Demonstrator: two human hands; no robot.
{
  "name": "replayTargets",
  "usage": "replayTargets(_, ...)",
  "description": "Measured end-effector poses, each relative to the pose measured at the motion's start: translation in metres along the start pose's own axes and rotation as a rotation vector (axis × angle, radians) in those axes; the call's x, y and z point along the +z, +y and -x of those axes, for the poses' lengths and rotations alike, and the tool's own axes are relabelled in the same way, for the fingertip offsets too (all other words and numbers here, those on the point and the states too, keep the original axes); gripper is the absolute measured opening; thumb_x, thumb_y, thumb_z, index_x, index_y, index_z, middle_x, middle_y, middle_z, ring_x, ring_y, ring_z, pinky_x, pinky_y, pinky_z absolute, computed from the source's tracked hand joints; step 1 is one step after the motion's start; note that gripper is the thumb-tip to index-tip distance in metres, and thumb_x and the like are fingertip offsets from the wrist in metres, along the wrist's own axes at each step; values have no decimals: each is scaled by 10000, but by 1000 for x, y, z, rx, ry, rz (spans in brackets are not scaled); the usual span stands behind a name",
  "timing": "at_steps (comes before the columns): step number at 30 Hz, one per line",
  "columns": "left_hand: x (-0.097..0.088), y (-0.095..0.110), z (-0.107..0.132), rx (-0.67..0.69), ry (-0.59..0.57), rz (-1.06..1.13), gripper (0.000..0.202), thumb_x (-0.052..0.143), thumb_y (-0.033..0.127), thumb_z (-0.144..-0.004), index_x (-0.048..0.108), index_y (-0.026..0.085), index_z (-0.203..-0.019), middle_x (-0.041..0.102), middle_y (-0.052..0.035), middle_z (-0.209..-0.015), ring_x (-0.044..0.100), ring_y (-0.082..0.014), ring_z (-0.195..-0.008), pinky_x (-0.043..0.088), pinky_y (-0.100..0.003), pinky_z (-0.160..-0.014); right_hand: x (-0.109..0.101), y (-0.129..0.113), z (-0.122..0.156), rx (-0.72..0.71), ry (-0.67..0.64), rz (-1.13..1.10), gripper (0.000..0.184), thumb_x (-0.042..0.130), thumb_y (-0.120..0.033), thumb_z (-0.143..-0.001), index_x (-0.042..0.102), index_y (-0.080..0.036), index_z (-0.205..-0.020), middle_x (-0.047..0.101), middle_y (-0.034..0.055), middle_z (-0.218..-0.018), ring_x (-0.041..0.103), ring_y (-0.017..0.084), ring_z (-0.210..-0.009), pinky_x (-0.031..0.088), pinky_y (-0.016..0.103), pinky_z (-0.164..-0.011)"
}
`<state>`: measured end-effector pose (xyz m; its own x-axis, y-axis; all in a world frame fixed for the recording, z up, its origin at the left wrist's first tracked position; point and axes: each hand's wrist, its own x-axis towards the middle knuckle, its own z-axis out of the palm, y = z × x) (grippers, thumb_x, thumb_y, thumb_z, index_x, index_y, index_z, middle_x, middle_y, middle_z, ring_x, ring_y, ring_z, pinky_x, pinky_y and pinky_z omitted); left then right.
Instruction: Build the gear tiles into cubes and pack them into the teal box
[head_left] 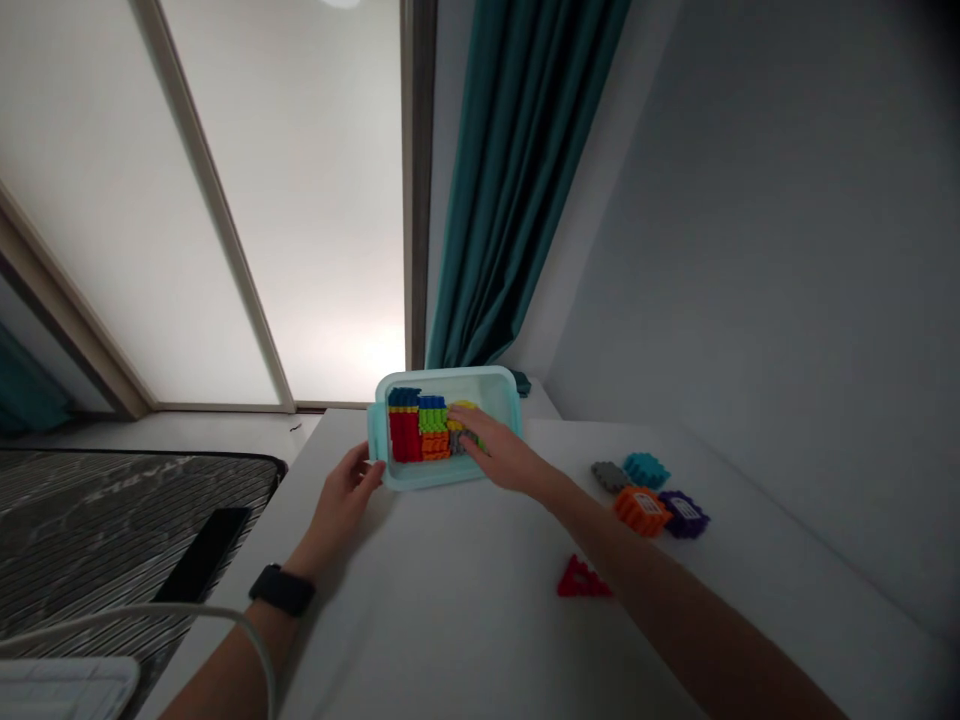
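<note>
Well, the head view looks down on a pale teal plastic tub (450, 378) at the far end of a white table (465, 640). Toothed blocks (420, 430) fill roughly the left two-thirds of the plastic tub in tight rows: a tall red block (404, 438) against its left wall, with blue, green and orange ones packed beside it. A yellow piece (463, 405) and a grey piece (456, 442) sit further right, partly under the right hand (499, 450). The fingers (471, 436) of that hand are spread, their tips resting on these pieces, with no pinch visible. The left hand (345, 492) is at the plastic tub's left end, its fingers (361, 470) curled against the rim and slightly apart. A black watch (282, 590) circles the left wrist. The right end of the plastic tub shows bare floor. To its right, a teal block (646, 470), a grey block (610, 476), an orange block (641, 511) with a white label and a purple block (683, 515) lie clustered on the white table. A red triangle (583, 580) lies nearer the person, below and right of the plastic tub. So most of the plastic tub is full, while those five pieces lie outside it.
</note>
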<state>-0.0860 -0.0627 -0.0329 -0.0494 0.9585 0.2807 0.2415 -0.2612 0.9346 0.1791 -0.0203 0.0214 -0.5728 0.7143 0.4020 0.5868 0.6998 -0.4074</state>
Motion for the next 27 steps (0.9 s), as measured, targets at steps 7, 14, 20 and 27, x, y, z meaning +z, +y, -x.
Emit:
replayTargets(7, -2, 10, 2, -22, 1, -101, 528, 610, 551, -798, 632, 151, -1142, 692, -46, -839, 640, -212, -729, 537, -341, -727, -54, 29, 110, 150, -18, 170, 422, 437, -203, -945, 549, -229, -1352, 607, 102, -1357, 527, 245, -1289, 351, 501, -1149)
replayTargets(14, -1, 17, 3, -54, 27, -188, 538, 613, 605, -753, 630, 203, -1109, 710, -15, -771, 666, -237, -720, 539, -340, -745, -122, 101, 152, 544, -225, 522, 411, 495, -216, -905, 627, -159, -1290, 684, 157, -1210, 581, 296, -1173, 416, 461, -1026)
replayTargets(20, -1, 19, 4, -121, 33, -257, 550, 600, 661, -744, 635, 222, -1074, 732, 5, -818, 670, -225, -753, 531, -342, -798, -131, 132, 132, 577, -382, 573, 381, 570, -163, -842, 706, -227, -1191, 727, 145, -1121, 569, 335, -1182, 373, 503, -1023)
replayTargets(27, 2, 27, 3, -138, 49, -254, 663, 606, 793, -638, 646, 231, -988, 746, -8, -847, 682, -235, -736, 559, -341, -754, -128, 155, 119, 594, -620, 517, 593, 761, -133, -564, 724, -345, -1116, 749, 25, -1079, 649, 249, -1107, 372, 419, -1065)
